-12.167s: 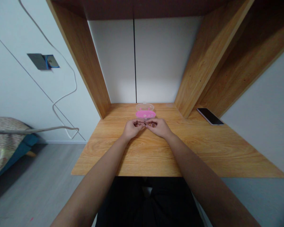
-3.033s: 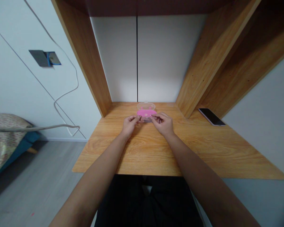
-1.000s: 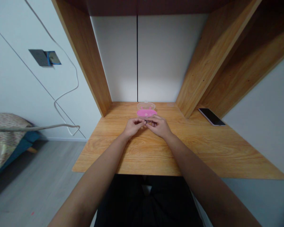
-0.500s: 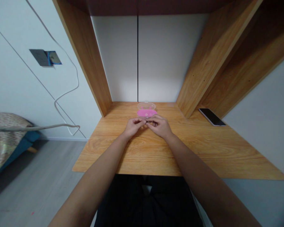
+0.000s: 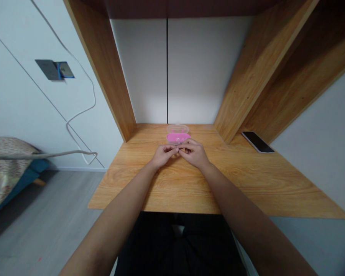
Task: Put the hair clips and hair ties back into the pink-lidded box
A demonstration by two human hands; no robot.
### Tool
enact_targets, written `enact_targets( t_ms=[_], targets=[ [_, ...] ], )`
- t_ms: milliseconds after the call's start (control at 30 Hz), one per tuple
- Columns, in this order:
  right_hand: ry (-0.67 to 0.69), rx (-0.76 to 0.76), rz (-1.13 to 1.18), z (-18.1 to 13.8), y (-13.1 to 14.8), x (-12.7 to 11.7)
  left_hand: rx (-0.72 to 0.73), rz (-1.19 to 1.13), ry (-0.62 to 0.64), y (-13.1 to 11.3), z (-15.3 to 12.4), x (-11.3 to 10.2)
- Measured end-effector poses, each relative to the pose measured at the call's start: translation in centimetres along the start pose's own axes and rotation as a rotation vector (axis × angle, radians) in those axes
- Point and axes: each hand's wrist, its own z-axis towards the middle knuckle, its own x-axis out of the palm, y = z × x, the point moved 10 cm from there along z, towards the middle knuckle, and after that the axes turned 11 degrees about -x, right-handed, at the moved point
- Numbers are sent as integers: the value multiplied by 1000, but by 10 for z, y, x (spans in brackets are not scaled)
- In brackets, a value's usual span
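In the head view, my left hand and my right hand meet fingertip to fingertip just above the desk. Both have thumb and fingers pinched together. Whatever lies between the fingertips is too small to make out. Right behind them stands a small oval case with a pink inside; small round marks or pieces show in its right half. Its clear lid is raised and leans toward the back panel. My right fingers cover part of the case's front edge.
The wooden desk carries a phone lying flat at the right. Upright wooden boards flank a white back panel. A white cable hangs on the left wall near an uncovered socket.
Only the fingertips have shifted slightly against each other. The case, its lid and the phone stay where they were.
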Motion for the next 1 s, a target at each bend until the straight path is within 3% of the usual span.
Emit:
enact_targets(
  t_ms=[1000],
  targets=[
    [16,35,-3,-1,-5,2,24,19,-90,5,5,-11]
  ],
)
